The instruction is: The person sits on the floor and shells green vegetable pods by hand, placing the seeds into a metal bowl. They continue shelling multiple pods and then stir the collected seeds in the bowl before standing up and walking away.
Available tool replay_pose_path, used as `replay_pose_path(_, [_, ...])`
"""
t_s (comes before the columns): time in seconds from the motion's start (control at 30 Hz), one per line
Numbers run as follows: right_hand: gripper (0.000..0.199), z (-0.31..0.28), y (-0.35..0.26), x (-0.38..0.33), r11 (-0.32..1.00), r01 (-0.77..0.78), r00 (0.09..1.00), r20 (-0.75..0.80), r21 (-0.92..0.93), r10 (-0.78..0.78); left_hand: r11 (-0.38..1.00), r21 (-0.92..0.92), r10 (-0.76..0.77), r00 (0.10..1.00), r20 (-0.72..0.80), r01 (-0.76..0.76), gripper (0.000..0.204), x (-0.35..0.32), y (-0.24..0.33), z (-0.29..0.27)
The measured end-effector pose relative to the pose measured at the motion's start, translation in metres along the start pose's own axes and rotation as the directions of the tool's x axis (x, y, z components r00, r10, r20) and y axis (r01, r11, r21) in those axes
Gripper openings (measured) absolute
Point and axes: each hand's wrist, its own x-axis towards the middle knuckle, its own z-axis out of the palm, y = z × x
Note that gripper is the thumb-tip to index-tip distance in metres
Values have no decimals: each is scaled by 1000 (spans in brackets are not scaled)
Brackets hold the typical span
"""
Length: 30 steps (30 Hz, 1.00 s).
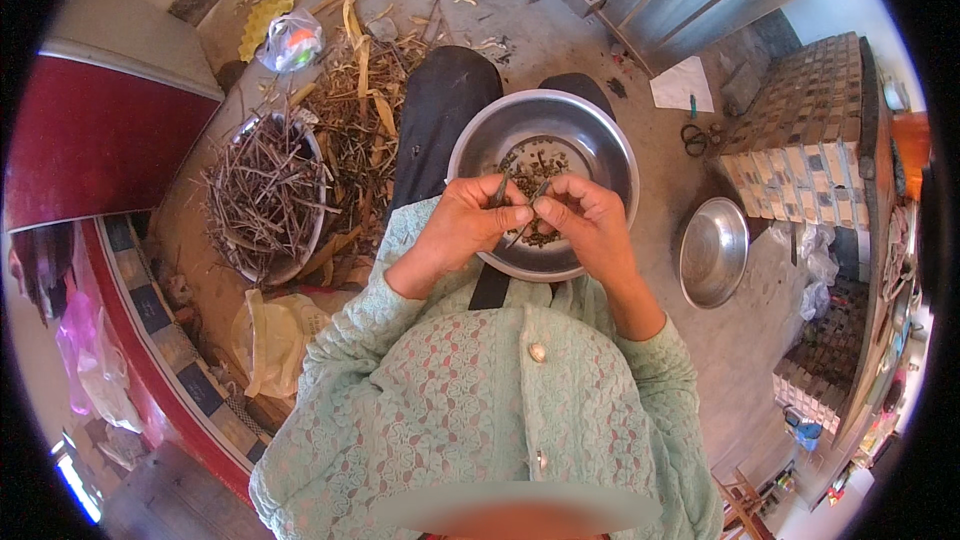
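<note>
A wide steel basin (620, 155) rests on my lap, with small greenish-brown seeds, like dry beans, and bits of husk across its bottom. Over its near half, my left hand (470, 222) and my right hand (590, 230) meet with thumbs almost touching. Each is closed in a pinch. Between the left fingers a thin dark dry pod (500, 190) points up and away. A similar dark piece (542, 188) sticks out of the right fingertips. Whether both belong to one split pod, I cannot tell.
On the left a metal basin (318, 190) is heaped with thin dark dry pods or stalks. Dry husks and stalks (365, 100) litter the floor beside it. An empty steel bowl (713, 252) stands at right, near scissors (694, 140), a white sheet (682, 86) and a tiled counter (795, 130).
</note>
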Motion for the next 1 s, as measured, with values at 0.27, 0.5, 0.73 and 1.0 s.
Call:
replay_pose_path(0.27, [10, 0, 4, 1, 998, -39, 999, -32, -57, 37, 1000, -18, -2, 999, -45, 1, 12, 1, 1, 3])
replay_pose_path(0.5, [11, 0, 5, 3, 997, -26, 1000, -5, -74, 25, 997, -65, -33, 999, -21, 32, 12, 0, 1, 0])
replay_pose_path(0.73, [14, 0, 6, 4, 995, -36, 998, 50, 88, 31, 983, -177, -47, 999, -18, 44, 13, 0, 0, -2])
replay_pose_path(1.0, [14, -2, 7, 3, 998, -4, 997, 77, 55, 0, 978, -206, -23, 1000, -3, 22, 12, 1, -3, -4])
